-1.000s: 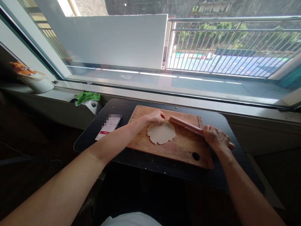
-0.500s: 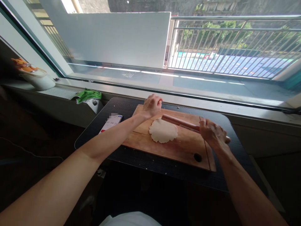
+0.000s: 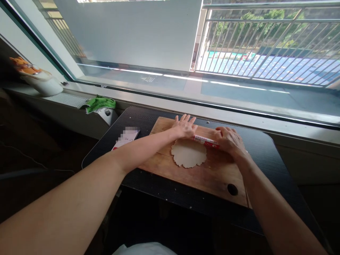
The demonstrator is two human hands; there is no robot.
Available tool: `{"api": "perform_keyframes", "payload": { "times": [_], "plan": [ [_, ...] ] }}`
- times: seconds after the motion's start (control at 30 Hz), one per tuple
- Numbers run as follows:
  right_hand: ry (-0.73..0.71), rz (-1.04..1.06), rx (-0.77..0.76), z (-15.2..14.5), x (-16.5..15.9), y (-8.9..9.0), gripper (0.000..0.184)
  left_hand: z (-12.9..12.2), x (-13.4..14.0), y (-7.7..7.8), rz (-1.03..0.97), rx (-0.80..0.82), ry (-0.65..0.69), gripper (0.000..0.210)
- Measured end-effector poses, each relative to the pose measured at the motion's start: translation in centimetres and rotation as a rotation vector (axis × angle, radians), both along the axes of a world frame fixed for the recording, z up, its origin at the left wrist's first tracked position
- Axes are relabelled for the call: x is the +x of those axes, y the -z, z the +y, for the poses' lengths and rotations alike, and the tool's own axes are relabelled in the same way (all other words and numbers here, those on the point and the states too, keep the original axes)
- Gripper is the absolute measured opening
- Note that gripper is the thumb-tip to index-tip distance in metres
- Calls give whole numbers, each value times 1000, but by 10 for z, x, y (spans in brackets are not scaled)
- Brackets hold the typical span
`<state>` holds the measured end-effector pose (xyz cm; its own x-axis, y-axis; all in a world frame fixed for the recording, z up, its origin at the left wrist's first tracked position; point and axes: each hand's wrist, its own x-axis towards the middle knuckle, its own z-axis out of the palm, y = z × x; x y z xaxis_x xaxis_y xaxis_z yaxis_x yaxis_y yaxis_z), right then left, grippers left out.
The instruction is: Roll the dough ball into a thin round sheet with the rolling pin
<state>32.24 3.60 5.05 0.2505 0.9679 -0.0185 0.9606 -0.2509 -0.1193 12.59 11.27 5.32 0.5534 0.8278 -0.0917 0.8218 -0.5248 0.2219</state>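
One dark desk under a wide window, ribbed black top. On it a wooden cutting board, big, with a round hole near its right front corner. Flat round of dough lies on the far half of the board, edges ragged, pale. Rolling pin lies across the board at the far edge of the dough, touching it; only a short red-and-white stretch shows between the hands. Left hand flat on the pin's left part, fingers spread and straight, palm down, not wrapped. Right hand on the pin's right part, palm down, fingers loosely curved over it; pressing, not a full grasp. Both forearms reach in from the near edge.

Phone lies on the desk left of the board, screen up, apart from it. White appliance with a knob beyond the desk's left corner, green cloth draped on it. White bowl on the sill far left, orange toy on top.
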Motion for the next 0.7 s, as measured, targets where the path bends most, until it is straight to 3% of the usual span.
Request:
{"api": "perform_keyframes", "payload": {
  "times": [0.1,0.23,0.3,0.47,0.53,0.7],
  "plan": [
    [13,-5,10,1,2,6,60,-1,-1,-1,6,7,-12,63],
    [-155,-101,63,-37,-2,18,58,-33,-24,9,1,11,155,61],
    [-198,-147,80,-43,-2,21,57,-38,-29,10,-2,28,213,60],
    [-79,-105,62,1,3,12,62,-1,-5,-1,64,-5,78,62],
    [-51,-82,56,5,1,11,64,2,-3,-3,77,-23,59,63],
    [-244,-95,66,-33,-6,19,60,-32,-25,1,34,-66,255,61]
  ]
}}
